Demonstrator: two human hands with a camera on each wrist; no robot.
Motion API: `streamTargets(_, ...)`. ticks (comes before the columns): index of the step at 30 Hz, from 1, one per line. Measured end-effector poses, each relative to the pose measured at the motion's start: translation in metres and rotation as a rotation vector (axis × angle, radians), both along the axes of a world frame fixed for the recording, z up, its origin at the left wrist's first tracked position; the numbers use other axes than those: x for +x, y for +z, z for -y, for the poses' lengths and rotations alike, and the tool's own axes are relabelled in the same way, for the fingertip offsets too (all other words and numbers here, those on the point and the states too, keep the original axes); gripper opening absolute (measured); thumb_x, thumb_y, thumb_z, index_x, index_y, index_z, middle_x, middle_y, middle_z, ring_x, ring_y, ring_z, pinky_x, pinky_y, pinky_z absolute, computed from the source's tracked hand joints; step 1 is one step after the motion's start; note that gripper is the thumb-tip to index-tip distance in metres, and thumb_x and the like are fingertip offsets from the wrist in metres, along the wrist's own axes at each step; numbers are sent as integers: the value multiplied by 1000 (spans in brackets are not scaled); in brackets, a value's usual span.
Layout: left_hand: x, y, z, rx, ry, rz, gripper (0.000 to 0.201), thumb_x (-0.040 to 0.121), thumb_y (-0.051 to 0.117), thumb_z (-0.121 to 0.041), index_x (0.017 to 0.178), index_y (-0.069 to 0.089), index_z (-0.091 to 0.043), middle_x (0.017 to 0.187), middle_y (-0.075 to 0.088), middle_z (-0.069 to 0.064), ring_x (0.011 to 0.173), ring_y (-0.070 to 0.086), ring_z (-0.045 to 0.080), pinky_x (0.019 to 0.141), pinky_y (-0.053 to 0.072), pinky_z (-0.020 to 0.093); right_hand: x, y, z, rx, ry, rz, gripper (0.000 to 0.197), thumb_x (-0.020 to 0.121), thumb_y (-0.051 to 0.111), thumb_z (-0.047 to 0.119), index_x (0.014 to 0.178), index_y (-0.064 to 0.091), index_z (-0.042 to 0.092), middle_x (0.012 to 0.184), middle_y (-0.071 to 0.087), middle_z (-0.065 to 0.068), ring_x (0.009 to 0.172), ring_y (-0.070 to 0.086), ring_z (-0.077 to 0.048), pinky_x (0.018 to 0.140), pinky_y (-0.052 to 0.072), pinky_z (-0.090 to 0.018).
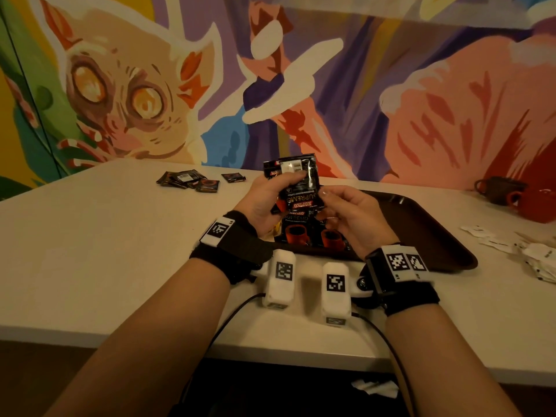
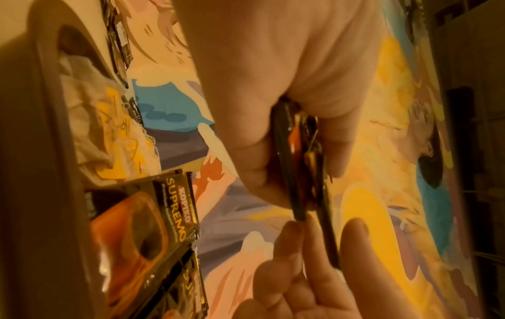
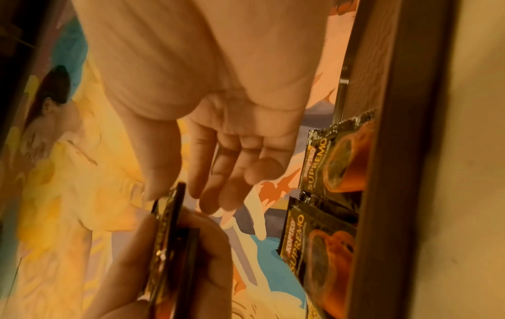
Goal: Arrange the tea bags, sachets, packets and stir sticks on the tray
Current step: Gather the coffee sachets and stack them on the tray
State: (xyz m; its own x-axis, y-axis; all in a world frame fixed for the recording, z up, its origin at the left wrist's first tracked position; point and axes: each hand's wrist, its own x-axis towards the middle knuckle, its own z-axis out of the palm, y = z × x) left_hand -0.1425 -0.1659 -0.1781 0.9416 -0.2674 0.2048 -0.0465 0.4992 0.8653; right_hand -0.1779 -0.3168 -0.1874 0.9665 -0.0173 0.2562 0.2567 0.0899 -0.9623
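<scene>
Left hand point(image 1: 261, 200) grips a small stack of black coffee packets point(image 1: 301, 182) upright above the tray point(image 1: 436, 236), thumb on the near face and fingers curled behind, while our right hand point(image 1: 352, 218) pinches the front packet at the stack's lower right corner between thumb and fingertips, as if to peel it off. The stack sits between our two hands, at 3 o'clock of the left palm and 10 o'clock of the right.

We judge the job well short of half done. Two packets point(image 3: 322, 194) already lie face up, side by side, along the tray's near edge, with tea bags point(image 2: 109, 120) beyond them. Left to bring over: loose packets on the table point(image 1: 189, 180) at 11 o'clock, well apart from the tray, and white sachets point(image 1: 517, 251) at 3 o'clock, just beside its right rim. We cannot pick out stir sticks with any certainty.
</scene>
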Motion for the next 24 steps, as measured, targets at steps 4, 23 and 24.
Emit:
streamTargets(4, -1, -4, 3, 94, -23, 4, 24, 89, 61, -15, 110, 63, -3, 104, 69, 16, 95, 67, 27, 85, 54, 38, -1, -1, 0, -77, -53, 48, 15, 81, 67, 2, 91, 66, 14, 65, 66, 5, 47, 52, -6, 42, 39, -16)
streamTargets(23, -3, 1, 1, 128, 44, -166, 18, 82, 58, 12, 98, 62, 5, 94, 67, 15, 82, 67, 23, 65, 59, 28, 2, 3, 6, 90, -218, 54, 39, 86, 44, -14, 68, 68, 11, 80, 68, -8, 76, 66, -21, 62, 55, -28)
streamTargets(24, -3, 1, 1, 119, 50, -167, 18, 81, 59, 12, 98, 62, 5, 95, 67, 15, 82, 67, 23, 64, 59, 28, 2, 4, 7, 107, -224, 46, 36, 86, 44, -14, 72, 67, 10, 79, 66, -7, 72, 65, -18, 59, 54, -25)
